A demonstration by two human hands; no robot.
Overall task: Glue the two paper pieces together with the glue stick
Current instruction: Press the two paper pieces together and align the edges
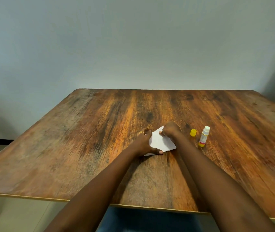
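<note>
Centrally, paper (pixel 161 141) lies on a table (pixel 100 131). The left hand (pixel 144 143), spread flat, presses its 9 o'clock edge; the right hand (pixel 170 130), fingers curled, pinches its 12 o'clock corner. The uncapped glue stick (pixel 203 136) stands at 3 o'clock.

Probably a plain home or office room: bare pale wall (pixel 133 39), worn wood-grain table (pixel 91 131).
</note>
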